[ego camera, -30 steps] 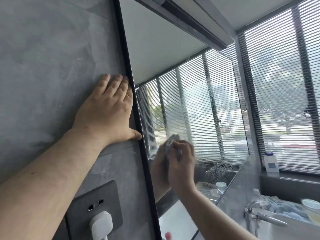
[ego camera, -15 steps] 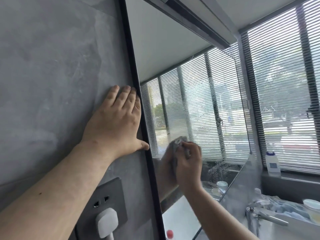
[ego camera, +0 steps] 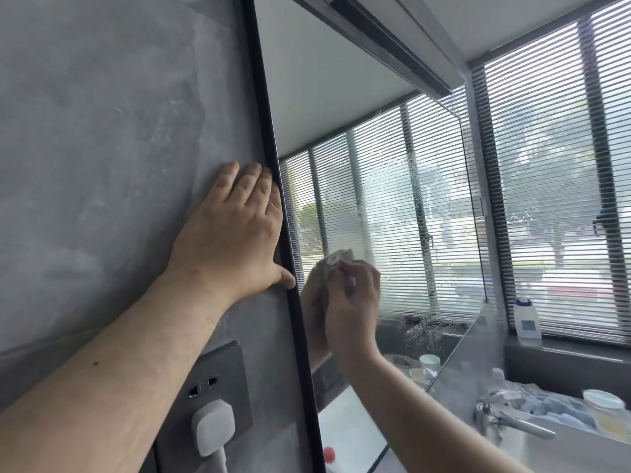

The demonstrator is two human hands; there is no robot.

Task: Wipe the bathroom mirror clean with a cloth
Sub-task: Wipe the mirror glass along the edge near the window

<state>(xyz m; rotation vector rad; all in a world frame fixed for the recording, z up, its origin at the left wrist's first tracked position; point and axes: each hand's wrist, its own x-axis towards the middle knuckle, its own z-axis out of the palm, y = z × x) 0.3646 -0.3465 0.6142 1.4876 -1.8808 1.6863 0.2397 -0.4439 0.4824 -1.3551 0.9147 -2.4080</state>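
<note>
A tall black-framed mirror point(ego camera: 341, 107) hangs on the grey wall and reflects the window blinds. Wet streaks and droplets cover the glass in its middle and lower right. My right hand point(ego camera: 353, 302) presses a small crumpled grey cloth point(ego camera: 336, 260) against the glass near the mirror's left edge, fingers closed around it. My left hand point(ego camera: 232, 233) lies flat on the grey wall, fingers spread, thumb touching the black frame. The cloth is mostly hidden by my fingers.
A dark wall socket point(ego camera: 211, 387) with a white plug point(ego camera: 213, 426) sits below my left hand. A chrome tap point(ego camera: 508, 418) stands over the basin at lower right, with a blue cloth point(ego camera: 546, 404), small jars and a white bottle point(ego camera: 527, 319) on the sill.
My right hand with the cloth stays near the mirror's left edge, shifting only slightly. The view has moved a little, so both hands appear lower and further right.
</note>
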